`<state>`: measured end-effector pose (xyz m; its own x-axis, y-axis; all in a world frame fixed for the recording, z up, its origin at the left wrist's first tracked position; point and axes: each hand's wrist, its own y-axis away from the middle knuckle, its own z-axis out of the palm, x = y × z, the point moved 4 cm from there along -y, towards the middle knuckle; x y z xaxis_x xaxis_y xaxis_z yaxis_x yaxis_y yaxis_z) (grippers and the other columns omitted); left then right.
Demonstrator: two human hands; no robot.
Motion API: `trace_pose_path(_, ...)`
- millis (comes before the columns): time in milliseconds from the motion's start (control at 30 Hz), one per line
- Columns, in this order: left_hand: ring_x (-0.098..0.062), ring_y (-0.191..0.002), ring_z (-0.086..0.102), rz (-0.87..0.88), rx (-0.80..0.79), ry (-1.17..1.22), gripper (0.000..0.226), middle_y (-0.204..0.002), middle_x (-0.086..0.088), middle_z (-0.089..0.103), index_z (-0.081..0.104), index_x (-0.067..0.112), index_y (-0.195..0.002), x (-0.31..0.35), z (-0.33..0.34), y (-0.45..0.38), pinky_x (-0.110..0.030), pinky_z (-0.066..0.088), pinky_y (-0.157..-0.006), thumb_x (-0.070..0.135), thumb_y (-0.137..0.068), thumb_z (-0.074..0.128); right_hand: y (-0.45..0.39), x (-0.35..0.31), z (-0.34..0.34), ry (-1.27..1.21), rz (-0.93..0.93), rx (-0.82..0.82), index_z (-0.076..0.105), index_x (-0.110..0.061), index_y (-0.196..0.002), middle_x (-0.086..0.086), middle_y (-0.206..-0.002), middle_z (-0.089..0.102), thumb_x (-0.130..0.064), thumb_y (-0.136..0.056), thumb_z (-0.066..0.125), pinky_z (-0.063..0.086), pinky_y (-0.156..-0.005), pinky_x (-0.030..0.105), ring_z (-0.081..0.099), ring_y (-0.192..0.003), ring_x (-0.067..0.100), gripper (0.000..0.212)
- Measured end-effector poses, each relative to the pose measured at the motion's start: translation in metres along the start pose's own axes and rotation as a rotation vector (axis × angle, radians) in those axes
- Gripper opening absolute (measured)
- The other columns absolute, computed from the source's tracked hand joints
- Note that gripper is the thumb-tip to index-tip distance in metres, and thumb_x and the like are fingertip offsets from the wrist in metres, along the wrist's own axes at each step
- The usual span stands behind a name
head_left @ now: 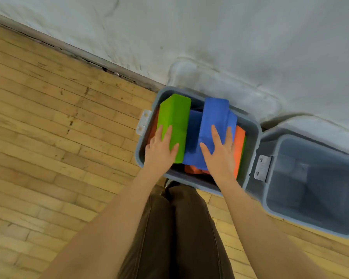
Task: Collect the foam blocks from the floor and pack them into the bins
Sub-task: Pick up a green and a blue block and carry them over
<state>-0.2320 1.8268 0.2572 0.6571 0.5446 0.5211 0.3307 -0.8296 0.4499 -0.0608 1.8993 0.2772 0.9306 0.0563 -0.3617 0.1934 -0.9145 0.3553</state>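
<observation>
I see my left hand (159, 147) resting flat, fingers straight, on the green rectangular foam block (174, 121) standing at the left edge of the full grey plastic bin (250, 150). My right hand (220, 152) presses, fingers spread, on the blue foam block (214, 115) beside it. No writing is readable anywhere.

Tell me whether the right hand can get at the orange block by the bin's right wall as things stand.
Probably yes. The right hand rests on the blue block, and the orange block stands just beside it, its top edge uncovered.

Even soft light — slight blur
</observation>
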Motion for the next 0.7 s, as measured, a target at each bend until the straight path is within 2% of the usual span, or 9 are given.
trace_pose_path(100, -0.032, -0.139, 0.023, -0.032, -0.222, -0.156, 0.062, -0.158, 0.0, 0.009, 0.012, 0.029, -0.15, -0.015, 0.049, -0.023, -0.053, 0.028, -0.105, 0.044, -0.097, 0.04, -0.018, 0.013, 0.036, 0.097, -0.068, -0.148, 0.009, -0.042, -0.149, 0.003, -0.159, 0.009, -0.048, -0.097, 0.04, 0.042, -0.097, 0.049, 0.031, -0.136, 0.032, 0.061)
trace_pose_path(233, -0.029, -0.141, 0.021, -0.024, -0.279, -0.243, 0.059, -0.158, 0.001, 0.014, 0.013, 0.028, -0.15, -0.013, 0.052, -0.03, -0.048, 0.023, -0.109, 0.043, -0.098, 0.036, -0.021, 0.011, 0.04, 0.107, -0.056, -0.183, 0.009, -0.043, -0.148, 0.003, -0.158, 0.012, -0.043, -0.098, 0.042, 0.038, -0.098, 0.048, 0.035, -0.132, 0.032, 0.06)
trace_pose_path(400, -0.033, -0.135, 0.03, -0.054, -0.167, -0.176, 0.052, -0.151, -0.006, 0.03, 0.028, 0.019, -0.147, 0.02, -0.005, -0.009, -0.048, 0.025, -0.106, 0.036, -0.098, 0.038, -0.002, 0.0, 0.0, 0.04, -0.044, -0.273, 0.016, -0.034, -0.15, 0.007, -0.157, 0.017, -0.038, -0.1, 0.04, 0.039, -0.101, 0.049, 0.03, -0.135, 0.034, 0.055)
trace_pose_path(533, -0.031, -0.127, 0.04, 0.013, -0.032, -0.12, 0.045, -0.142, -0.007, 0.043, 0.041, 0.015, -0.14, 0.061, -0.071, 0.034, -0.047, 0.028, -0.103, 0.03, -0.097, 0.043, 0.032, -0.019, -0.066, -0.096, -0.015, -0.207, 0.03, -0.025, -0.147, 0.007, -0.147, 0.035, -0.032, -0.1, 0.04, 0.045, -0.092, 0.045, 0.043, -0.125, 0.028, 0.049)
trace_pose_path(700, -0.029, -0.118, 0.048, 0.154, -0.004, -0.096, 0.04, -0.133, -0.008, 0.049, 0.047, 0.012, -0.133, 0.104, -0.145, 0.106, -0.045, 0.035, -0.101, 0.027, -0.097, 0.044, 0.105, -0.04, -0.151, -0.238, 0.047, -0.104, 0.045, -0.018, -0.138, 0.006, -0.137, 0.046, -0.027, -0.1, 0.042, 0.043, -0.089, 0.035, 0.05, -0.116, 0.023, 0.04)
